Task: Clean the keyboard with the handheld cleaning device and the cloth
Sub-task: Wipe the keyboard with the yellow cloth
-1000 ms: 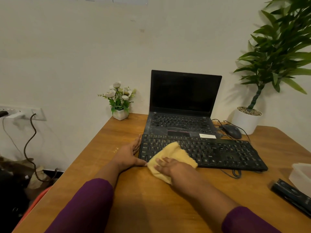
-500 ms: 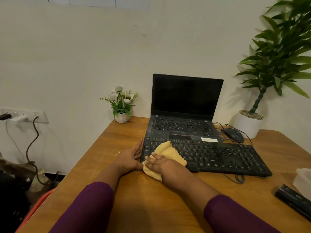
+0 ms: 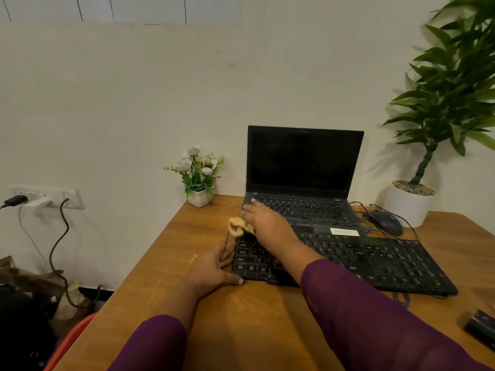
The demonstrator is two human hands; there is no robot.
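Office desk point(image 3: 241, 317), laptop point(image 3: 304, 162), potted plant point(image 3: 450, 84)

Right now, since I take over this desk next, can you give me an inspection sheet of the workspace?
Surface: wooden table, no spill seen.
Job's things: black keyboard in front of the laptop; yellow cloth bunched at its far left corner; black device at the table's right edge, untouched, likely the cleaner.
Clutter: laptop open, screen dark; mouse; flower pot; potted plant.
Hands: left hand flat, against the keyboard's left edge; right hand on the cloth, blurred, grip unclear.
Cables: mouse lead looped behind the keyboard; cord hanging from the wall socket.
Surroundings: white wall; bags on the floor at left.
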